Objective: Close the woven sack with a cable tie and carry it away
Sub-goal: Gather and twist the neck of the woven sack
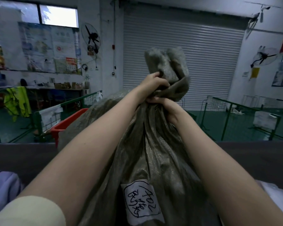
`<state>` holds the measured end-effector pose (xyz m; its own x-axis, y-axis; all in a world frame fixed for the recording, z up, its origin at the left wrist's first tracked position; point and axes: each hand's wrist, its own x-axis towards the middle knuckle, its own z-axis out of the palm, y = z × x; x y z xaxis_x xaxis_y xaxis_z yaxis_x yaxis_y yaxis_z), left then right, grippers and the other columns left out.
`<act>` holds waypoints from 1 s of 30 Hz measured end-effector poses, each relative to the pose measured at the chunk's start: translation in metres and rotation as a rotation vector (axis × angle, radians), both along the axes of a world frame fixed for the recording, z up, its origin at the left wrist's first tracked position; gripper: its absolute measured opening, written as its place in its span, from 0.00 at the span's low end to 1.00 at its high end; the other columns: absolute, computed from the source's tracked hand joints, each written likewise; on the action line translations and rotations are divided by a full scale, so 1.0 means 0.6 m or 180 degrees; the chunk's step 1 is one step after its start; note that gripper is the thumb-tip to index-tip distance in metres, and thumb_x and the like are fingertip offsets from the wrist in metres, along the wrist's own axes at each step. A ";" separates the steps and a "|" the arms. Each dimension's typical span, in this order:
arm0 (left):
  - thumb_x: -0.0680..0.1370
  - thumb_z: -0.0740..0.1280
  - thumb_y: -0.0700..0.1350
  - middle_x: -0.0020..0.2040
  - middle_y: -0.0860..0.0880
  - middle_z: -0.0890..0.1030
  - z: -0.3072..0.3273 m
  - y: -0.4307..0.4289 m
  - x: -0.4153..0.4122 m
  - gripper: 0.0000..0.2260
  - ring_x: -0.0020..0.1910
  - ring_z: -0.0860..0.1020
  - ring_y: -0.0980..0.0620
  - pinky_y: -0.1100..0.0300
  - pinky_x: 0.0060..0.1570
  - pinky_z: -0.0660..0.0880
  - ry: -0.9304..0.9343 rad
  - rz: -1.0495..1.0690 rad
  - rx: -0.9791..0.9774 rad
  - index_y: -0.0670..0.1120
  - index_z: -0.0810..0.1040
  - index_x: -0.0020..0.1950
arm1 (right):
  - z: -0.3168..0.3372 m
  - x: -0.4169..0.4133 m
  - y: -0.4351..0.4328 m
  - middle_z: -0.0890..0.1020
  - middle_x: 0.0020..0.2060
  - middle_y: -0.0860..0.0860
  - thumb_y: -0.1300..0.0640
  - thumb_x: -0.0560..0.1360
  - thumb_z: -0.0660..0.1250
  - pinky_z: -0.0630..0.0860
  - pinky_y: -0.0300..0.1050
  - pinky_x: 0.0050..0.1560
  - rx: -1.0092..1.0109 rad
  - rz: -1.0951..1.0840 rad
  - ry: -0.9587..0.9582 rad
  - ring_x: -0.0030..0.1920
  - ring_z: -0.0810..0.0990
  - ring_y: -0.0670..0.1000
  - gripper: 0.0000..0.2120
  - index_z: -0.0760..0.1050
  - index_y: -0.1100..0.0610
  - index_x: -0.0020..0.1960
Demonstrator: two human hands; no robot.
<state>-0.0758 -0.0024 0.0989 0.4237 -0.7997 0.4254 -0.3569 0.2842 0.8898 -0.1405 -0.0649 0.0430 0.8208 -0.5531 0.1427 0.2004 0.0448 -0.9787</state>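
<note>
Gathering step: left hand (151, 86) and right hand (166, 108) fingers clamped on woven sack (153, 152) neck, loose mouth above fingers; no cable tie visible, fetch next.

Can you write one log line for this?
stage: bunching neck | left hand: gripping woven sack | right hand: gripping | cable tie: unseen

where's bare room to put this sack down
Bare green floor lies far right, between the wire fences. The left is crowded: red bin, fence and vests. Both hands grip the sack neck.
</note>
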 end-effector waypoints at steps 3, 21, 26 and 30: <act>0.66 0.68 0.39 0.40 0.46 0.77 0.004 0.008 0.005 0.08 0.37 0.77 0.56 0.67 0.38 0.72 -0.0102 -0.0028 0.0083 0.43 0.77 0.45 | -0.013 0.019 -0.003 0.81 0.53 0.64 0.66 0.59 0.70 0.81 0.49 0.43 0.0556 -0.0460 -0.0248 0.46 0.82 0.61 0.29 0.75 0.66 0.61; 0.77 0.64 0.45 0.48 0.44 0.80 -0.072 0.039 0.075 0.15 0.41 0.78 0.48 0.61 0.38 0.73 0.0473 0.0757 0.1082 0.38 0.76 0.60 | -0.008 0.005 0.041 0.79 0.23 0.54 0.67 0.65 0.54 0.75 0.45 0.40 0.0947 0.0204 -0.0886 0.27 0.79 0.52 0.09 0.73 0.63 0.33; 0.75 0.65 0.42 0.58 0.39 0.81 -0.039 0.029 0.083 0.14 0.55 0.79 0.42 0.50 0.59 0.75 0.0409 0.1509 0.0100 0.40 0.77 0.60 | -0.006 -0.005 0.017 0.82 0.26 0.54 0.64 0.71 0.57 0.77 0.45 0.42 0.0593 0.0006 -0.0179 0.30 0.81 0.53 0.09 0.75 0.63 0.41; 0.75 0.65 0.41 0.63 0.42 0.77 0.004 0.029 0.061 0.20 0.61 0.76 0.44 0.51 0.63 0.73 0.0047 0.1253 -0.0188 0.41 0.70 0.68 | -0.009 -0.027 0.013 0.86 0.36 0.54 0.59 0.71 0.66 0.79 0.45 0.44 0.0167 0.0324 0.0162 0.37 0.84 0.52 0.07 0.79 0.60 0.47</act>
<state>-0.0393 0.0150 0.1014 0.6993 -0.5494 0.4573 -0.4361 0.1790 0.8819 -0.1565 -0.0570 0.0374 0.8785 -0.4722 0.0725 0.1423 0.1139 -0.9832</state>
